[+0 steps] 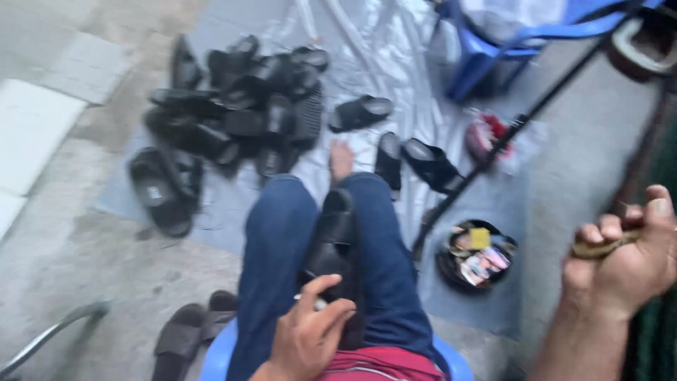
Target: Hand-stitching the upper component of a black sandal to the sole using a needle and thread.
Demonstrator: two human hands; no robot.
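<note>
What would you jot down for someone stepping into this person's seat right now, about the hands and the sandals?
Left hand: over the lap, pinching a small thin whitish item; what it is cannot be told.
Right hand: raised at the right, grip closed on a thin yellowish-brown strip.
One black rubber slide sandal lies between the knees, on the blue jeans.
A pile of black sandals sits on the grey plastic sheet ahead; three more lie loose near the bare foot.
A round black tray of small colourful items lies by the right leg.
Which sandals are finished cannot be told from this blurred view.
</note>
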